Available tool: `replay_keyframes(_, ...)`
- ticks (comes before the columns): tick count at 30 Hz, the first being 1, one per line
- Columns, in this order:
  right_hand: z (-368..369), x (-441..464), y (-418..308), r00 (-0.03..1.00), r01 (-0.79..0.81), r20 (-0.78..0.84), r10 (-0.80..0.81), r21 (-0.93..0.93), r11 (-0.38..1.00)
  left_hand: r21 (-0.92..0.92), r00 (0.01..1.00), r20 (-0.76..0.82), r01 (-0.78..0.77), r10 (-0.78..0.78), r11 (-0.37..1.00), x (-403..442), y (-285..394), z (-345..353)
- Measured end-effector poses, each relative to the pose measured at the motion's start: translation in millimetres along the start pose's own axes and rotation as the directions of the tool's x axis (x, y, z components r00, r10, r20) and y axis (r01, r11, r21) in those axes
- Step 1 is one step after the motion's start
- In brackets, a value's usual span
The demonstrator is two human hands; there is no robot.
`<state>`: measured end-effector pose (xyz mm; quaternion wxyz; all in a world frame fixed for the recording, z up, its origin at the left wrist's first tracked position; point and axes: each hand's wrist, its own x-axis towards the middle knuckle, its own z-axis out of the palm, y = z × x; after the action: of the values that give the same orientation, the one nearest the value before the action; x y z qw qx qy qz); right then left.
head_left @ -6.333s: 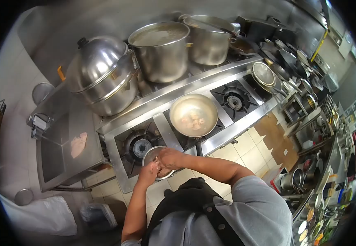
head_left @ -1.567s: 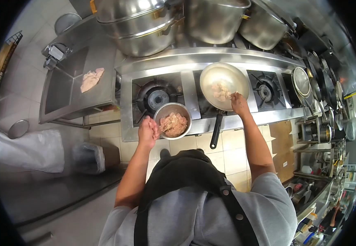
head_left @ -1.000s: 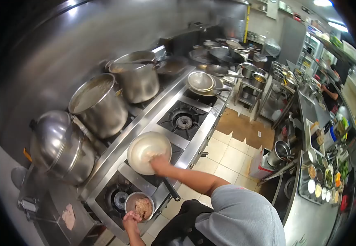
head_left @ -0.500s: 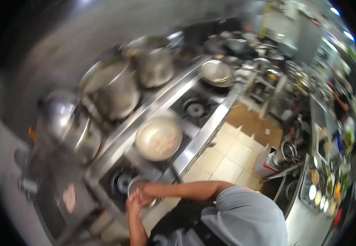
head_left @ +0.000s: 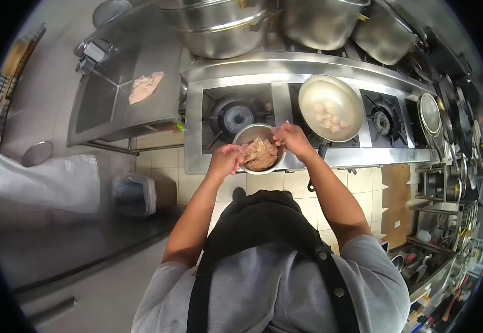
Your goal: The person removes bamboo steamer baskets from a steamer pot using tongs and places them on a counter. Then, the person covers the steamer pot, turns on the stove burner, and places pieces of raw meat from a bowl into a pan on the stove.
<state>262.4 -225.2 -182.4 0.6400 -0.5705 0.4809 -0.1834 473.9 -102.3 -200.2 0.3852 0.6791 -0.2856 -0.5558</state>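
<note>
Bowl (head_left: 252, 132), frame centre, at stove (head_left: 281, 100) front; meat (head_left: 261, 154) inside. Left hand (head_left: 224, 161), right hand (head_left: 293, 139) flank rim, likely steadying; fingers bent, cannot tell if gripping. Pan (head_left: 322, 94) right: short reach, presumably.

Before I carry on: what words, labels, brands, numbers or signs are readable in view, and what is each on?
No readable text anywhere in this view.
Small white patch on the brown cardboard, possibly a label: too small to read.
Metal bowl, pan and black apron: no lettering visible.
</note>
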Motion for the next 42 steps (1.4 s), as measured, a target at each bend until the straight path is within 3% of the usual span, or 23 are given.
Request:
replay_keyframes(1,6,10,3,1.000,-0.002,0.012,0.002,-0.003,1.000,-0.006,1.000,-0.010,0.005,-0.005,1.000,0,-5,-2)
replay_keyframes(2,14,22,10,0.992,0.123,0.061,-0.110,-0.287,0.950,0.032,0.998,-0.065,0.021,-0.019,0.999,2,-10,-4)
replay_keyframes(3,23,29,13,0.969,0.248,0.138,-0.206,-0.537,0.807,0.071,0.993,-0.118,0.038,-0.030,0.997,4,-18,-6)
replay_keyframes(5,38,37,19,0.964,0.263,0.198,-0.177,-0.625,0.735,0.122,0.983,-0.185,0.027,-0.004,0.992,14,-41,-12)
replay_keyframes(7,56,68,68,0.951,0.221,0.172,-0.257,-0.960,0.173,0.176,0.968,-0.248,0.016,0.029,0.984,20,-56,-16)
replay_keyframes(8,61,63,63,0.949,0.226,0.177,-0.259,-0.959,0.170,0.229,0.963,-0.269,0.056,0.008,0.972,22,-60,-17)
replay_keyframes(10,70,43,46,0.998,0.061,0.061,-0.008,-0.967,0.249,0.276,0.956,-0.294,0.097,-0.013,0.956,21,-65,-16)
replay_keyframes(15,76,46,51,0.991,0.132,0.119,-0.067,-0.962,0.239,0.131,0.968,-0.203,-0.122,0.147,0.984,26,-85,-10)
replay_keyframes(20,67,52,57,0.986,0.143,0.112,-0.120,-0.944,0.296,0.141,0.976,-0.195,-0.071,0.098,0.987,22,-81,-10)
replay_keyframes(22,64,53,53,0.984,0.101,0.017,-0.176,-0.872,0.478,0.141,0.975,-0.197,-0.077,0.104,0.987,24,-82,-10)
replay_keyframes(23,60,52,53,0.985,0.099,0.016,-0.174,-0.873,0.478,0.142,0.974,-0.209,-0.054,0.083,0.988,25,-83,-10)
replay_keyframes(25,54,36,28,0.952,0.158,-0.057,-0.301,-0.750,0.642,0.142,0.973,-0.221,-0.030,0.061,0.989,28,-85,-11)
replay_keyframes(26,49,32,22,0.952,0.156,-0.058,-0.300,-0.751,0.642,0.149,0.973,-0.221,-0.026,0.059,0.988,28,-86,-12)
replay_keyframes(28,39,27,15,0.965,0.233,0.006,-0.262,-0.473,0.850,0.153,0.973,-0.222,-0.023,0.057,0.988,32,-89,-13)
replay_keyframes(29,39,30,19,0.966,0.233,0.008,-0.260,-0.474,0.849,0.162,0.971,-0.223,-0.054,0.090,0.985,33,-91,-13)
replay_keyframes(31,44,41,40,0.916,0.285,0.028,-0.401,-0.750,0.597,0.171,0.967,-0.222,-0.084,0.122,0.982,32,-91,-12)
replay_keyframes(32,48,48,51,0.915,0.285,0.027,-0.403,-0.750,0.597,0.178,0.970,-0.218,-0.068,0.107,0.982,30,-87,-11)
replay_keyframes(34,62,57,70,0.948,0.260,0.170,-0.269,-0.901,0.347,0.189,0.973,-0.211,-0.055,0.095,0.981,30,-83,-10)
replay_keyframes(35,70,57,76,0.948,0.259,0.168,-0.270,-0.901,0.349,0.204,0.973,-0.209,-0.056,0.100,0.977,31,-83,-11)
replay_keyframes(37,95,46,65,0.951,0.204,0.162,-0.263,-0.969,0.140,0.223,0.973,-0.207,-0.059,0.106,0.973,34,-86,-12)
replay_keyframes(38,98,37,52,0.971,0.224,0.215,-0.102,-0.971,0.079,0.226,0.970,-0.219,-0.055,0.106,0.973,36,-88,-12)
replay_keyframes(42,99,34,42,0.972,0.231,0.227,-0.056,-0.968,0.093,0.234,0.967,-0.231,-0.052,0.107,0.971,29,-81,-11)
